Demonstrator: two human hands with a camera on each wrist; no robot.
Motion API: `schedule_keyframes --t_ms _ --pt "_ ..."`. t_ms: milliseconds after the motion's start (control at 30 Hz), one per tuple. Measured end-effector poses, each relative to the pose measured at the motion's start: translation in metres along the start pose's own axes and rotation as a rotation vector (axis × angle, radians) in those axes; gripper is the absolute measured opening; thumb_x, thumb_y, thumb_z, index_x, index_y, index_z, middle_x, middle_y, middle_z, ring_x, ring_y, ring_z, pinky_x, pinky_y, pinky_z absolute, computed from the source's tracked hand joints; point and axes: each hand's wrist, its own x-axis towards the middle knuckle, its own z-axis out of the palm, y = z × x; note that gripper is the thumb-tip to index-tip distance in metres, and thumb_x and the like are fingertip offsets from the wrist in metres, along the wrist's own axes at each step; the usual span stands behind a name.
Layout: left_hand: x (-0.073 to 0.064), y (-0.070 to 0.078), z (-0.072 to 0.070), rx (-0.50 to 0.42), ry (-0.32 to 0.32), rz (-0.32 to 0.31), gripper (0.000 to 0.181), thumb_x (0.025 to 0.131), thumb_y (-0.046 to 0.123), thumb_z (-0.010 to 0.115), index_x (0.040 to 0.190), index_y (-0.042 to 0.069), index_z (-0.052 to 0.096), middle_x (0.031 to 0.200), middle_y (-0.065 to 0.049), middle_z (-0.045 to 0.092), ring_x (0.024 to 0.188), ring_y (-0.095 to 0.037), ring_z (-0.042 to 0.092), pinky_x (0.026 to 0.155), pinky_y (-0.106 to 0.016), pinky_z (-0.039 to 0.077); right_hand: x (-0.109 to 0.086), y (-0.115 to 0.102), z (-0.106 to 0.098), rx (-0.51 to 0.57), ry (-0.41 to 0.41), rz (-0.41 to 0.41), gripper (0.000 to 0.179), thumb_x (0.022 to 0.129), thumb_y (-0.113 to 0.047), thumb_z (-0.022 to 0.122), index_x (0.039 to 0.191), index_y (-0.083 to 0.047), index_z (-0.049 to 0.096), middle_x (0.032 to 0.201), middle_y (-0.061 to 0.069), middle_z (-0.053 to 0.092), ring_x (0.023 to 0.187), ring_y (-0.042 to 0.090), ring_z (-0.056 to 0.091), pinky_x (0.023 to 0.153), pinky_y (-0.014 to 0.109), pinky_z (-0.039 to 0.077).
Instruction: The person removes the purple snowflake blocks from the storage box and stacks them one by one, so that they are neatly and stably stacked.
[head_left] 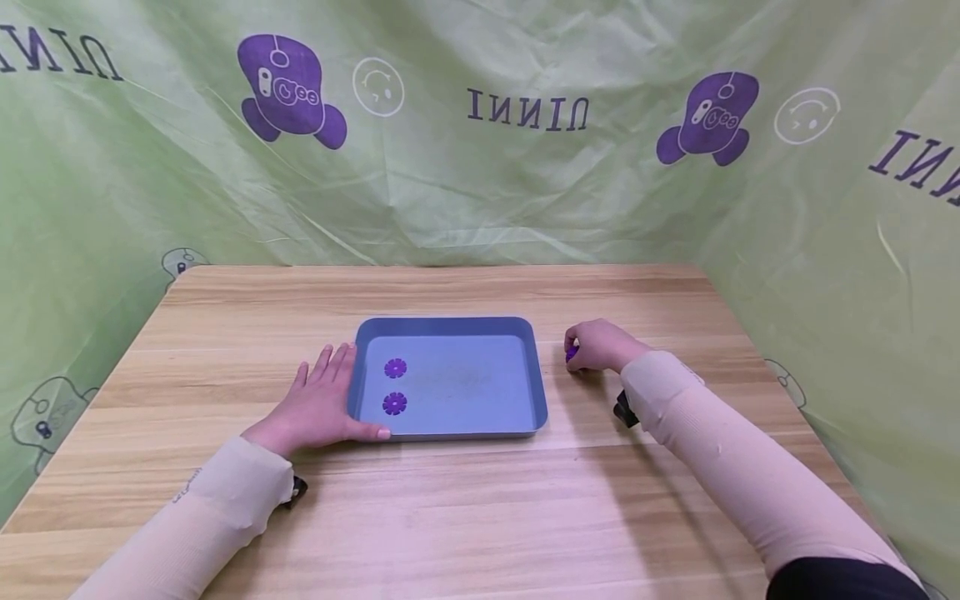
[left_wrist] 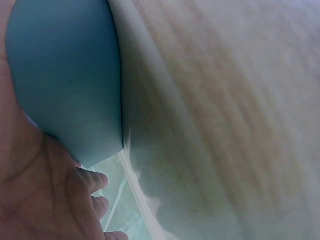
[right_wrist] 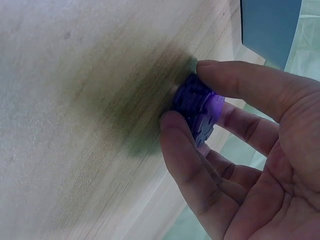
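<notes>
A shallow blue-grey tray (head_left: 472, 383) lies on the table. Inside its left part are two purple snowflake discs, one (head_left: 395, 367) behind the other (head_left: 394, 403). My left hand (head_left: 322, 408) rests against the tray's left side with fingers spread, its thumb along the front rim; in the left wrist view the palm (left_wrist: 35, 195) is beside the tray wall (left_wrist: 70, 75). To the right of the tray, my right hand (head_left: 600, 344) pinches several purple snowflake discs (right_wrist: 197, 107) in a small cluster between thumb and fingers, just over the tabletop. The fingers partly hide them.
The wooden table (head_left: 480, 517) reaches back to a green printed curtain (head_left: 480, 192), which also hangs along both sides. A small black device (head_left: 625, 410) sits under the right wrist, and another (head_left: 296, 492) under the left.
</notes>
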Motion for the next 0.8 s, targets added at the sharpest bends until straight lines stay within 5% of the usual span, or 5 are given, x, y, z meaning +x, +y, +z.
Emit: schedule_keyframes --t_ms 267,500,800 --pt "0.0 0.002 -0.001 0.004 -0.001 0.001 0.147 0.07 0.078 0.078 0.159 -0.013 0.004 0.166 -0.034 0.008 0.152 -0.053 0.002 0.119 -0.071 0.002 0.0 0.0 -0.001 -0.006 -0.002 0.007 0.023 0.088 -0.018 0.075 0.103 -0.004 0.067 0.082 0.004 0.066 0.078 0.021 0.06 0.08 0.038 0.051" --pt "-0.001 0.004 -0.002 0.004 -0.011 -0.003 0.147 0.07 0.078 0.078 0.159 -0.013 0.004 0.166 -0.034 0.008 0.152 -0.053 0.002 0.118 -0.071 0.002 -0.001 0.003 -0.007 -0.048 0.001 0.04 0.042 0.099 -0.035 0.061 0.117 0.002 0.065 0.085 0.008 0.067 0.086 0.027 0.063 0.09 0.048 0.052" --pt "-0.001 0.004 -0.004 -0.003 -0.017 -0.007 0.147 0.07 0.077 0.078 0.159 -0.013 0.004 0.166 -0.034 0.009 0.152 -0.053 0.002 0.118 -0.071 0.003 -0.004 -0.004 -0.024 0.0 0.04 0.073 0.047 0.109 -0.039 0.047 0.118 0.005 0.064 0.083 0.01 0.067 0.069 0.023 0.063 0.076 0.044 0.052"
